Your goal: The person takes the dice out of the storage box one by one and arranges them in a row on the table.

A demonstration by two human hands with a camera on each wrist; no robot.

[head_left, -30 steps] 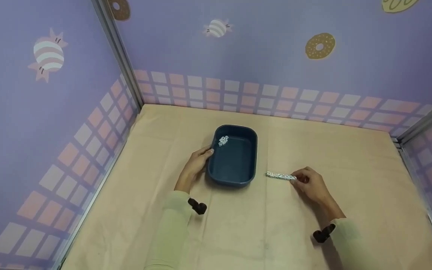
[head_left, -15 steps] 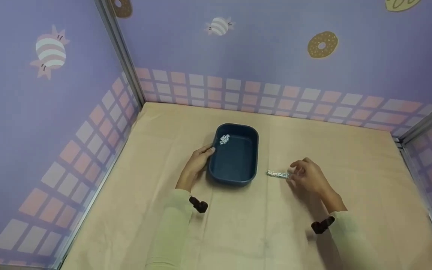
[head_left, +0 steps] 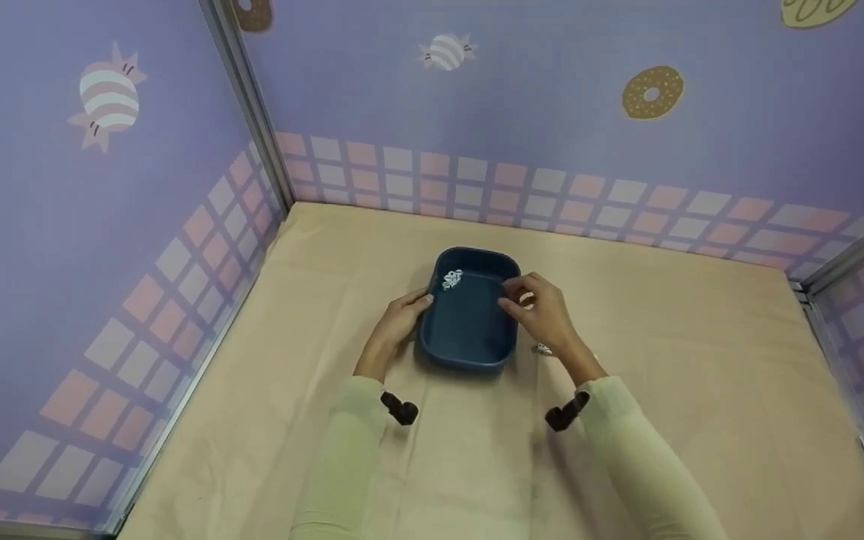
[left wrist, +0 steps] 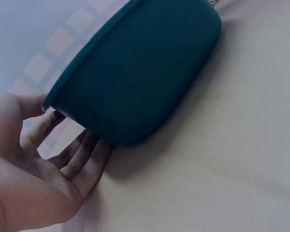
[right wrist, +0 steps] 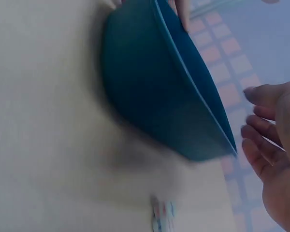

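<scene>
A blue-green tub point(right wrist: 145, 82) is in the middle, on the pale tabletop point(right wrist: 38, 121). The right hand point(right wrist: 283, 169) is near its rim with a gap between, fingers a little bent. The left hand point(right wrist: 182, 13) touches the top end. Small white blocks point(right wrist: 163, 216) (all blurry, with red and blue bits) lie below. The wall point(right wrist: 270, 36) has pink and white squares.

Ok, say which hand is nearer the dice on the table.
Right hand: just beyond the dice, over the right edge of the blue tub. Left hand: farther, gripping its left side.

Purple walls point(head_left: 537, 97) with printed candies point(head_left: 109, 95)
</scene>
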